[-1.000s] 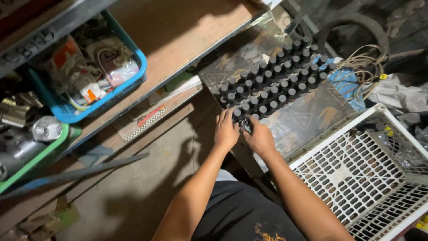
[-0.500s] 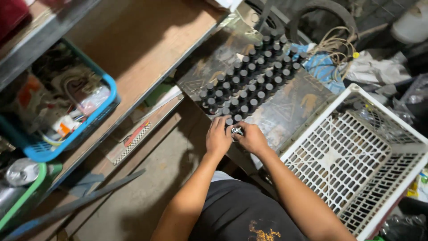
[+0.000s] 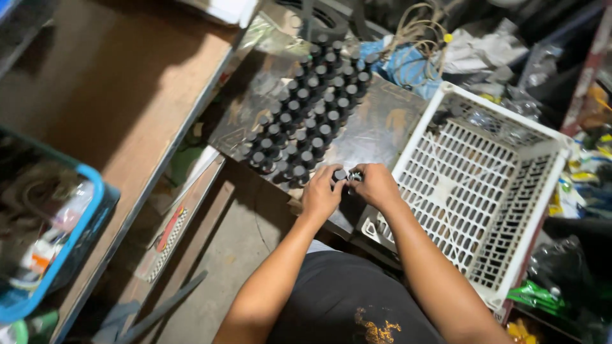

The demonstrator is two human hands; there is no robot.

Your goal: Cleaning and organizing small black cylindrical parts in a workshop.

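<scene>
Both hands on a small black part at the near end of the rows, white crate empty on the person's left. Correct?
Not quite: the head view shows the white crate on the person's right. Both the left hand and right hand are on the small black part at the rows' near end.

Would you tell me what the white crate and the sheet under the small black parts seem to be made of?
White crate: apparently moulded plastic, matte, with a uniform slotted grid. Sheet: probably metal, since it shines with blotchy reflections, though the look leaves it open. Small black parts: material unclear.

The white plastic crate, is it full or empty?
Empty: the white crate shows its bare slotted floor and walls, with nothing lying inside.
</scene>
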